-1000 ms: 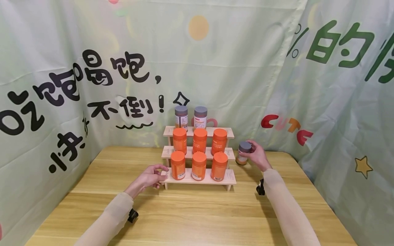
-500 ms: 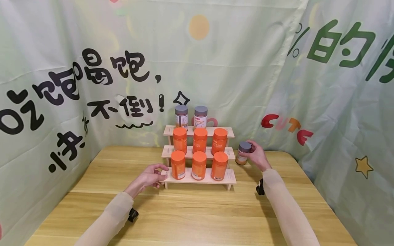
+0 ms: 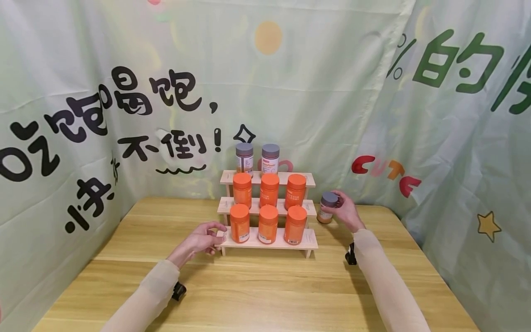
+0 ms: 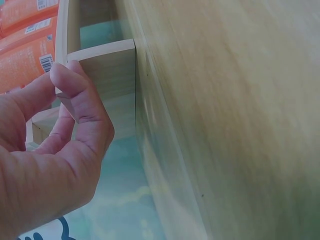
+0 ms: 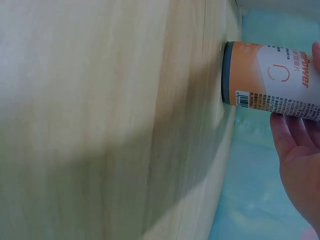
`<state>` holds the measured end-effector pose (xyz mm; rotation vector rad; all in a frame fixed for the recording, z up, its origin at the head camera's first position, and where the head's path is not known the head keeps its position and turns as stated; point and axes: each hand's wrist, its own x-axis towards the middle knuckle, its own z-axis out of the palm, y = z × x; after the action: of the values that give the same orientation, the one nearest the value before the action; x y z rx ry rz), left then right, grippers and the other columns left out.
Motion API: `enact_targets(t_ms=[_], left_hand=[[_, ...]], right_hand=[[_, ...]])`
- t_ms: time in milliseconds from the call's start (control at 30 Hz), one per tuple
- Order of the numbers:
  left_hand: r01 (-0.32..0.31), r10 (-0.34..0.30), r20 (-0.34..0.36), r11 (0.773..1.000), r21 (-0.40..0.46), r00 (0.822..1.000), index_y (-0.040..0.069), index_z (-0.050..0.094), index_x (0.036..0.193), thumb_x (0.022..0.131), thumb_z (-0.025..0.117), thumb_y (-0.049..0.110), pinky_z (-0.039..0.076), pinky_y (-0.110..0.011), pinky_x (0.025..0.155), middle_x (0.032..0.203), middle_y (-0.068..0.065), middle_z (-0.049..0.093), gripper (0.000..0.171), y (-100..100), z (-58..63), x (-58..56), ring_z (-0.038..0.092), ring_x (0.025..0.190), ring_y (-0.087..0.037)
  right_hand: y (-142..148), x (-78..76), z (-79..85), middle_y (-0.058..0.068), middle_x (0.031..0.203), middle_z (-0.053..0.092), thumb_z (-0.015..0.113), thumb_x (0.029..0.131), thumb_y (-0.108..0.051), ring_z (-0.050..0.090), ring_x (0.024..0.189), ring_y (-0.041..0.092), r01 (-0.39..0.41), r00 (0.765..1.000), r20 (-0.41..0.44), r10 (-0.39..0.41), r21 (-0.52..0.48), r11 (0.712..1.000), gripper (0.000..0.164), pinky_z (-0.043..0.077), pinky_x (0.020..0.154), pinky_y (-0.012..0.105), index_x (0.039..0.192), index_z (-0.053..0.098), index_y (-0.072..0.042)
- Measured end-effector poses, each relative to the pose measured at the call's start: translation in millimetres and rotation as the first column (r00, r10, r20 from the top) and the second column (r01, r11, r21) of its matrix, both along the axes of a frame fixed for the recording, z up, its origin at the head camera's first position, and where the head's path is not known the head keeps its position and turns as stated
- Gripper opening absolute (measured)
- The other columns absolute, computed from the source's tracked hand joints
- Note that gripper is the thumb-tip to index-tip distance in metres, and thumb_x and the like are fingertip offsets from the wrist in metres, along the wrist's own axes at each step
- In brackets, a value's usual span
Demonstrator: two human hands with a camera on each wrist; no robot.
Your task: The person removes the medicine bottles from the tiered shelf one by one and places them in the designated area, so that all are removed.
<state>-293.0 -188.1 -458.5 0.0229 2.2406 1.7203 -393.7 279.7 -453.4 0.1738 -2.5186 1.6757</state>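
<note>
In the head view, the grey-lidded jar [image 3: 325, 215] lies at nine o'clock from our right hand [image 3: 348, 212], upright, well to three o'clock of the wooden rack [image 3: 312, 237]. Our right thumb and fingers close round the jar; our left hand [image 3: 201, 239] pinches the rack's lowest step at its nine o'clock end. "Power" reads on the jar's label, near a barcode; the backdrop [image 3: 319, 92] says "CUTE".
</note>
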Motion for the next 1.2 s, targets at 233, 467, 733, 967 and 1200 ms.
enact_targets(t_ms=[233, 467, 733, 967, 1200], left_hand=[[0.014, -0.014, -0.01, 1.0, -0.001, 1.0, 0.004, 0.056, 0.123, 0.09, 0.066, 0.004, 0.05, -0.026, 0.052, 0.081, -0.009, 0.056, 0.035, 2.7, 1.2, -3.1, 0.059, 0.062, -0.017], [0.015, -0.015, -0.013, 1.0, 0.005, 1.0, 0.005, 0.056, 0.123, 0.09, 0.066, 0.003, 0.049, -0.026, 0.052, 0.081, -0.009, 0.055, 0.035, 5.8, 3.6, -6.7, 0.059, 0.062, -0.017], [0.041, -0.04, -0.019, 0.999, 0.012, 0.999, 0.004, 0.055, 0.124, 0.089, 0.068, 0.006, 0.05, -0.027, 0.053, 0.081, -0.009, 0.056, 0.038, 7.4, 2.4, -6.0, 0.059, 0.064, -0.018], [0.027, -0.027, 0.024, 1.0, 0.001, 0.999, 0.005, 0.055, 0.125, 0.089, 0.067, 0.006, 0.05, -0.026, 0.053, 0.081, -0.008, 0.056, 0.038, -1.5, -6.2, 0.1, 0.06, 0.063, -0.018], [0.019, -0.019, 0.004, 0.999, 0.033, 1.0, 0.004, 0.054, 0.126, 0.089, 0.068, 0.006, 0.05, -0.026, 0.055, 0.084, -0.01, 0.058, 0.039, -2.9, -5.2, 3.5, 0.059, 0.065, -0.018]], right_hand=[[2.9, 6.6, 14.1, 0.024, 0.148, 0.043, 0.077, 0.085, -0.02, 0.046, 0.132, 0.038, 0.001, 1.0, 0.0, -0.001, -0.007, 1.0, 0.082, 0.042, 0.104, 0.044, 0.151, 0.031, -0.006], [8.0, 9.8, 28.8, 0.022, 0.151, 0.041, 0.076, 0.087, -0.023, 0.04, 0.139, 0.037, 0.01, 0.999, -0.034, -0.011, -0.019, 1.0, 0.079, 0.033, 0.113, 0.051, 0.15, 0.034, -0.003], [7.3, 12.1, 40.9, 0.021, 0.143, 0.051, 0.075, 0.087, -0.031, 0.049, 0.132, 0.033, 0.084, 0.991, -0.102, -0.087, -0.036, 0.996, 0.068, 0.043, 0.106, 0.04, 0.141, 0.048, 0.0], [-13.0, 15.8, 52.1, 0.021, 0.129, 0.062, 0.068, 0.093, -0.024, 0.062, 0.102, 0.003, 0.126, 0.973, -0.186, -0.139, -0.08, 0.989, 0.045, 0.047, 0.084, 0.012, 0.129, 0.059, 0.002], [-30.3, 19.9, 81.2, 0.009, 0.111, 0.067, 0.066, 0.094, -0.027, 0.062, 0.084, 0.001, 0.103, 0.97, -0.208, -0.127, -0.12, 0.987, 0.043, 0.053, 0.075, 0.016, 0.124, 0.062, 0.003]])
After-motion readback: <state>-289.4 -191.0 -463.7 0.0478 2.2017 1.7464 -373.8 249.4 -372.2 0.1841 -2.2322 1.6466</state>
